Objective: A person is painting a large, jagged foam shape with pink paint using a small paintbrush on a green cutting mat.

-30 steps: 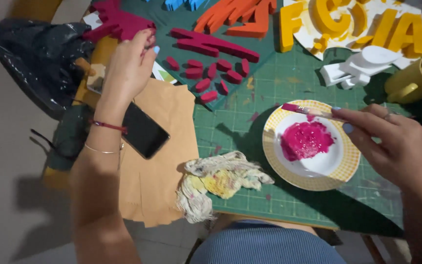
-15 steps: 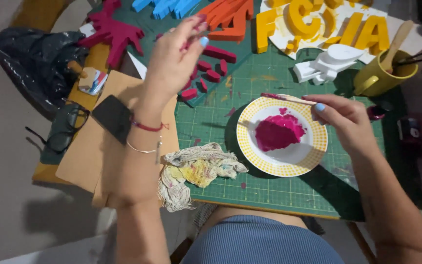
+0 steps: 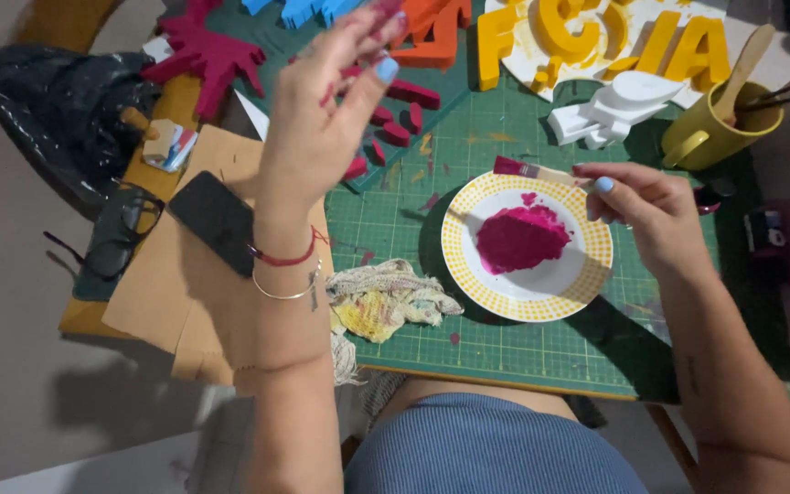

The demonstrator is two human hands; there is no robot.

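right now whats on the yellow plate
A mound of magenta paint lies on the plate, with a small dab near the rim. Whatever the paint covers is hidden.

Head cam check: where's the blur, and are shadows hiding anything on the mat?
Head view: the raised left hand is motion-blurred at its fingertips; the right hand with the brush is sharper. The plate throws a dark shadow onto the green mat; the pink paint stays clear.
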